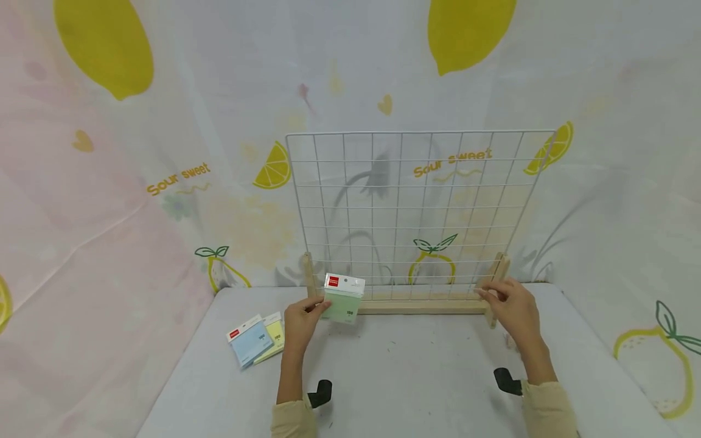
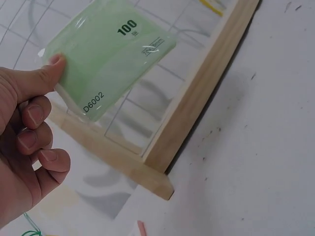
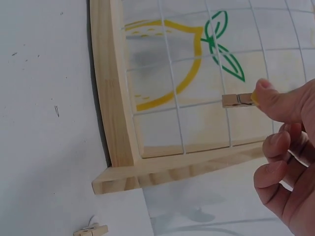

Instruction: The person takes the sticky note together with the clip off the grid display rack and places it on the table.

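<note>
Between thumb and fingers, my left hand (image 1: 301,319) pinches the left edge of a green sticky-note pack (image 1: 343,304) in a clear sleeve with a white header. The pack is raised in front of the lower left of a white wire grid (image 1: 402,207). My right hand (image 1: 515,307) pinches a small wooden clothespin (image 3: 238,100) by one end, near the grid's lower right. In the right wrist view its free end points toward the wires; contact with them cannot be made out. On the table to the left, a blue sticky-note pack (image 1: 252,344) partly overlaps a yellow one (image 1: 276,331).
A wooden stand (image 1: 427,307) holds the grid upright at the back of the white table (image 1: 405,377). Another wooden clothespin (image 3: 91,230) lies near the stand's right foot. Behind the grid hangs a lemon-print cloth (image 1: 219,121). Black wrist mounts (image 1: 508,382) protrude inward from both wrists.
</note>
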Motion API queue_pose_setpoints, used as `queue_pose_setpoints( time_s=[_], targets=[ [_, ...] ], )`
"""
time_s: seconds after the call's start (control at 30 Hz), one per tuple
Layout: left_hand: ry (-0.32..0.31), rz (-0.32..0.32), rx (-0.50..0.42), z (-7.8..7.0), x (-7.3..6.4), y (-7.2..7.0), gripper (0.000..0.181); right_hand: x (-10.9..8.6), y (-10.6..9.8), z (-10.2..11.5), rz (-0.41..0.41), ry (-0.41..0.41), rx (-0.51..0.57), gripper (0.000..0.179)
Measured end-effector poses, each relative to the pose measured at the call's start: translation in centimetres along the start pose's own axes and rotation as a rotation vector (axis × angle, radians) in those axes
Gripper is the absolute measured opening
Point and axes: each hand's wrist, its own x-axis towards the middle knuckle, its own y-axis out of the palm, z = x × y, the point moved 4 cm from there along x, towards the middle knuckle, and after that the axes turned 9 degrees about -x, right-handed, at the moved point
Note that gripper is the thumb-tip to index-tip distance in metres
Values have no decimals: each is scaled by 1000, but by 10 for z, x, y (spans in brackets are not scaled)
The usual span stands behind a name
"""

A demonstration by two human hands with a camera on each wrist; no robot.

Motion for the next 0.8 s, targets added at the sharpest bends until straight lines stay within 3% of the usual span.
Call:
queue_pose_setpoints(
  time_s=[0.27,0.47,0.63,0.8],
  targets=[
    [-51,-26,14,0,-4,-29,19,-5,-2,-11,11,42,-9,15],
    [-94,-97,75,9,-8,-57,16,-10,-4,-16,-14,32,-33,11],
    [-88,-141,74,12,-10,-80,17,-12,-7,-23,-15,57,-46,12],
    [-130,-186,87,15,-13,-102,17,-14,-9,-29,-37,49,-36,12]
  ],
)
